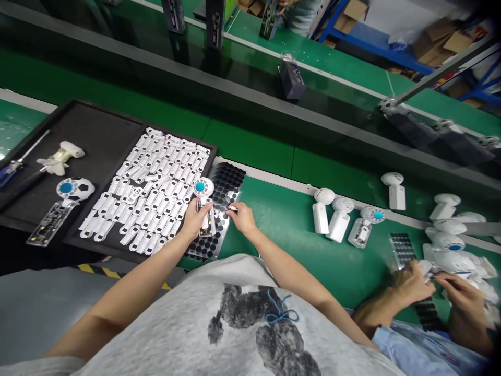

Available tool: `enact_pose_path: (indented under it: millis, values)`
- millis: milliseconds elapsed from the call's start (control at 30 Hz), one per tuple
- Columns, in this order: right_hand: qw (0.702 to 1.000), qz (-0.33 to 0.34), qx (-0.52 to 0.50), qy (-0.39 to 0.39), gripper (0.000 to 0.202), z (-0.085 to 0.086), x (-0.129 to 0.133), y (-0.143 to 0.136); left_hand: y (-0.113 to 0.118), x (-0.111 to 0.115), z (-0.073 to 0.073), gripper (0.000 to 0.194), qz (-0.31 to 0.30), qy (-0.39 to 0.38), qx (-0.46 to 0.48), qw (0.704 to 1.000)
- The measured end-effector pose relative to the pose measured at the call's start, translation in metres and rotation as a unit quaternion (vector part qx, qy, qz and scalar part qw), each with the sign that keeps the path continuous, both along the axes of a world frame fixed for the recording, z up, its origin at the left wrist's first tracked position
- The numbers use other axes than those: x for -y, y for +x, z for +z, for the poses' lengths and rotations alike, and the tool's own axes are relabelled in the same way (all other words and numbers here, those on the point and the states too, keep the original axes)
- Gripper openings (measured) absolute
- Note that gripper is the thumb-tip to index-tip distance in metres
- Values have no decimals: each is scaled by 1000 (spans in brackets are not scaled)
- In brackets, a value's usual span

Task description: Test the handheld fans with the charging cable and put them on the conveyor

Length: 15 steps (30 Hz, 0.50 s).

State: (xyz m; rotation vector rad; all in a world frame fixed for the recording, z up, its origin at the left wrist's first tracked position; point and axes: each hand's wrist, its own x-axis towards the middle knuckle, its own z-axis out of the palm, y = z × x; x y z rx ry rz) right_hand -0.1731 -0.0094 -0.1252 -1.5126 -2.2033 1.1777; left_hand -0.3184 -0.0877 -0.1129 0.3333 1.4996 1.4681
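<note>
My left hand [193,219] is closed around a handheld device [203,189] with a round white head and a blue disc at its centre. Its handle is open on the near side, and a circuit board shows there. A small white piece [232,209] sits pinched in the fingertips of my right hand [243,218]; its exact kind cannot be made out. Under and between both hands lies a clear sheet of round black stickers [223,193]. Left of my left hand, rows of white handle covers [156,183] fill part of a black tray [105,130].
A football-patterned device [76,189], a screwdriver [15,162] and a white glove-like bundle [58,159] lie on the tray. Several white devices [338,219] stand on the green table [274,209] to the right. A co-worker's hands [410,284] work at far right. Boxed devices [291,78] are on the conveyor.
</note>
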Motion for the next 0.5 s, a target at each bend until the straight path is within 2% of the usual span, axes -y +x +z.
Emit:
enact_pose_path:
  millis: [100,267,500]
  values:
    - [1000,-17,14,-8,17,1,3,1,-1,-1,0,41,-11,7,23,1000]
    - [999,-30,21,-35,9,2,2,-1,-1,-2,-1,41,-23,25,53,998]
    - [996,-45,-27,-75,9,0,-1,-1,1,-3,0,41,-7,29,54,998]
